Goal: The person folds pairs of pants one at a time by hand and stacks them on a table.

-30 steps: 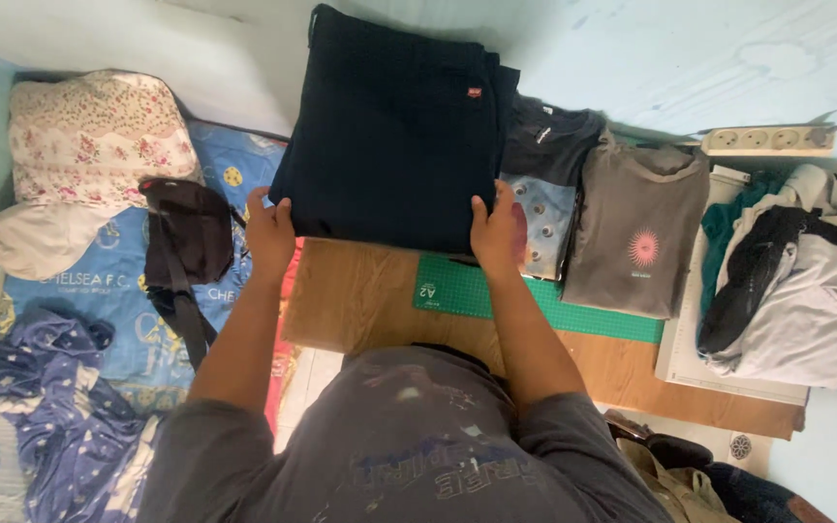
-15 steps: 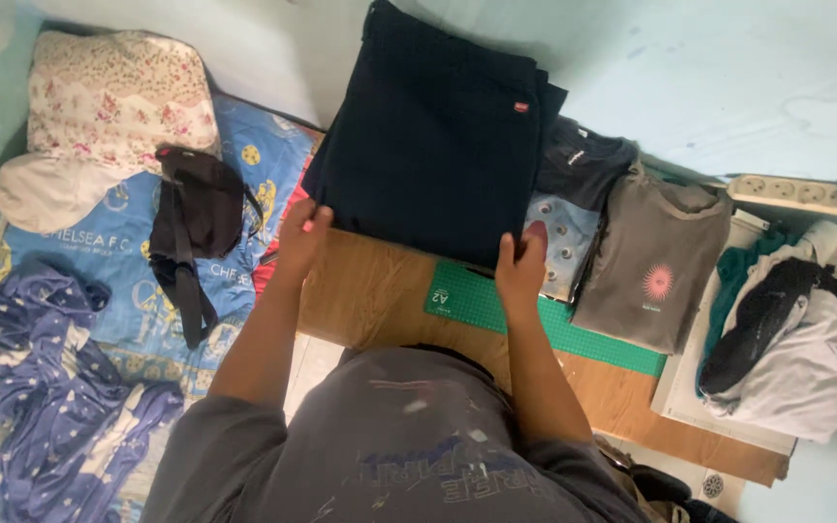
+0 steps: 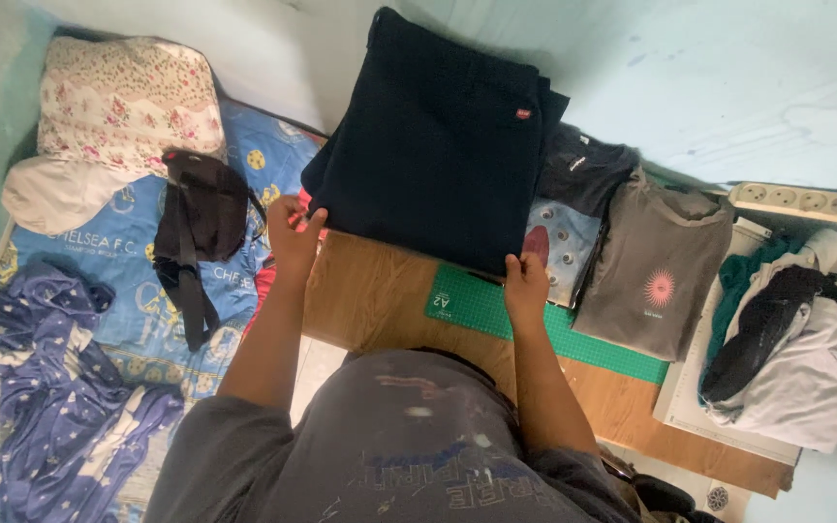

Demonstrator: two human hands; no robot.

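Both hands pinch the near corners of the folded dark navy trousers (image 3: pixel 438 136), left hand (image 3: pixel 294 235) and right hand (image 3: pixel 526 279), the right having slid nearer since a moment ago, squaring the bundle on the wooden table (image 3: pixel 370 295), left of the grey T-shirt (image 3: pixel 653 261).

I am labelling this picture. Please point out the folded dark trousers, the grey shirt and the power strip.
folded dark trousers (image 3: pixel 433 136), head view, middle of the top panel
grey shirt (image 3: pixel 656 261), head view, chest area
power strip (image 3: pixel 794 200), head view, middle of its casing
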